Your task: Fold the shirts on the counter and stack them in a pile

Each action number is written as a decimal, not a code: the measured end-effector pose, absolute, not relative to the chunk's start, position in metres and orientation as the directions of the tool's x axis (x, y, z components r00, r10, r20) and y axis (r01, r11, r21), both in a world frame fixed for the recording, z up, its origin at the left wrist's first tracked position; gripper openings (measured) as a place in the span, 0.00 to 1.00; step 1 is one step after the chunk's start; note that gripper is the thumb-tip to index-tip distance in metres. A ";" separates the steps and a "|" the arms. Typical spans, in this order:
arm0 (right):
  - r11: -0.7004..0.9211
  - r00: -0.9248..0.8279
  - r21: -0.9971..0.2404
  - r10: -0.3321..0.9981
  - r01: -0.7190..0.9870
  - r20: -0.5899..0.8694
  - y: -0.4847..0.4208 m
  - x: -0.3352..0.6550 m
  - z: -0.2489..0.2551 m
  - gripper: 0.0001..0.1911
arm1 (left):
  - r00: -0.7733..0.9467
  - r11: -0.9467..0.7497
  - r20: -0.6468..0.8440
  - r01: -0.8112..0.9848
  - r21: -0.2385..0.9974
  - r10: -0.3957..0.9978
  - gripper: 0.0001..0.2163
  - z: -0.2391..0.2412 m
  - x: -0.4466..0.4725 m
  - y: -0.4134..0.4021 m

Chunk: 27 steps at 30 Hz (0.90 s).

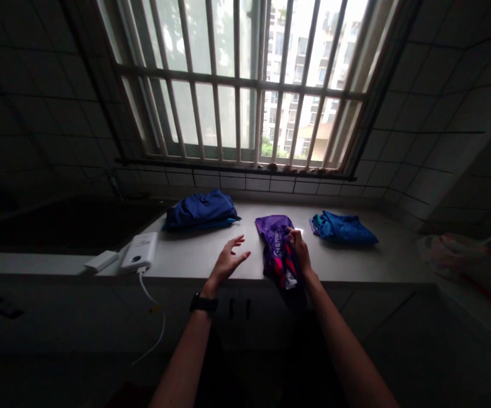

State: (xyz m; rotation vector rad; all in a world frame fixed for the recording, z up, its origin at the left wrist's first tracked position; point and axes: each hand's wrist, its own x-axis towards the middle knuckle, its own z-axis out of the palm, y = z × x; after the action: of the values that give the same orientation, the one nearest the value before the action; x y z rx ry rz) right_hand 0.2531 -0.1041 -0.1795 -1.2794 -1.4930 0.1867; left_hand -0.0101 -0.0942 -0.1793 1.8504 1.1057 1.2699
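My right hand (298, 249) is closed on a purple garment with pink and white markings (276, 241), which lies on the pale countertop (203, 258) and hangs over its front edge. My left hand (228, 262) hovers open above the counter, fingers spread, just left of the purple garment and touching nothing. A black watch sits on my left wrist (203, 303). A folded dark blue garment (200, 209) lies at the back left. A bright blue garment (342, 228) lies at the back right.
A white power bank (140, 252) with a dangling white cable and a small white block (101, 260) rest on the counter's left end. A barred window (240, 85) rises behind. A dark sink area (58, 224) lies left; a plastic bag (449, 252) sits right.
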 end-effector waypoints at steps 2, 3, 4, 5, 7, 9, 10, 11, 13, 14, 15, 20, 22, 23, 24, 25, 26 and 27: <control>0.415 0.060 -0.706 0.838 0.573 0.542 -0.102 0.251 -0.180 0.12 | 0.412 -0.560 0.418 0.331 0.759 0.810 0.38 -0.176 -0.008 -0.099; 0.435 0.014 -0.696 0.843 0.571 0.538 -0.102 0.250 -0.180 0.13 | 0.519 -0.607 0.392 0.350 0.714 0.759 0.40 -0.174 -0.007 -0.101; 0.461 -0.010 -0.677 0.831 0.574 0.557 -0.103 0.249 -0.180 0.16 | 0.609 -0.643 0.349 0.368 0.672 0.713 0.41 -0.173 -0.005 -0.103; 0.484 -0.018 -0.649 0.809 0.587 0.587 -0.104 0.249 -0.179 0.18 | 0.671 -0.667 0.303 0.383 0.640 0.676 0.40 -0.172 -0.005 -0.104; 0.492 -0.014 -0.575 0.768 0.654 0.641 -0.106 0.249 -0.178 0.19 | 0.728 -0.685 0.248 0.393 0.614 0.640 0.36 -0.170 -0.004 -0.106; 0.411 0.021 -0.509 0.763 0.756 0.646 -0.108 0.250 -0.177 0.15 | 0.725 -0.671 0.248 0.377 0.639 0.643 0.35 -0.170 -0.006 -0.105; 0.347 0.048 -0.490 0.777 0.800 0.628 -0.109 0.250 -0.177 0.12 | 0.719 -0.658 0.250 0.366 0.658 0.649 0.34 -0.171 -0.007 -0.104; 0.281 0.079 -0.480 0.795 0.831 0.602 -0.109 0.251 -0.177 0.10 | 0.718 -0.646 0.242 0.360 0.673 0.653 0.32 -0.172 -0.008 -0.103; 0.181 0.138 -0.491 0.827 0.852 0.544 -0.108 0.251 -0.178 0.09 | 0.720 -0.626 0.222 0.358 0.692 0.657 0.26 -0.175 -0.009 -0.101; 0.162 0.154 -0.506 0.836 0.847 0.527 -0.107 0.250 -0.180 0.10 | 0.715 -0.620 0.224 0.355 0.700 0.662 0.25 -0.176 -0.009 -0.101; 0.169 0.158 -0.522 0.838 0.836 0.523 -0.105 0.250 -0.181 0.12 | 0.701 -0.616 0.242 0.346 0.708 0.671 0.27 -0.178 -0.009 -0.100; 0.373 0.135 -0.564 0.736 0.736 0.663 -0.100 0.248 -0.188 0.12 | 0.639 -0.678 0.349 0.385 0.626 0.685 0.36 -0.177 -0.004 -0.102; 0.387 0.184 -0.577 0.695 0.719 0.695 -0.099 0.249 -0.189 0.10 | 0.680 -0.715 0.324 0.427 0.554 0.658 0.21 -0.174 -0.002 -0.103; 0.375 0.234 -0.598 0.675 0.708 0.700 -0.098 0.251 -0.189 0.09 | 0.698 -0.718 0.305 0.427 0.550 0.648 0.13 -0.172 -0.001 -0.104; 0.355 0.302 -0.632 0.652 0.689 0.696 -0.098 0.253 -0.189 0.08 | 0.705 -0.706 0.287 0.416 0.573 0.648 0.08 -0.170 0.000 -0.104; 0.331 0.389 -0.678 0.622 0.656 0.680 -0.097 0.256 -0.188 0.08 | 0.699 -0.677 0.273 0.401 0.617 0.662 0.07 -0.168 0.001 -0.105; 0.301 0.487 -0.732 0.586 0.611 0.648 -0.097 0.259 -0.188 0.09 | 0.675 -0.632 0.262 0.386 0.672 0.690 0.08 -0.167 0.001 -0.106; 0.269 0.583 -0.783 0.544 0.560 0.604 -0.097 0.261 -0.187 0.09 | 0.640 -0.575 0.249 0.370 0.729 0.727 0.08 -0.166 0.000 -0.107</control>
State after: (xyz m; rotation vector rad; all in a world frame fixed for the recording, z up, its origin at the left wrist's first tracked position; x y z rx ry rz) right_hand 0.2613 -0.0970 -0.1874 -1.3718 -1.0361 -0.0147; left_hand 0.0001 -0.1072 -0.1655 2.2120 0.8510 0.7156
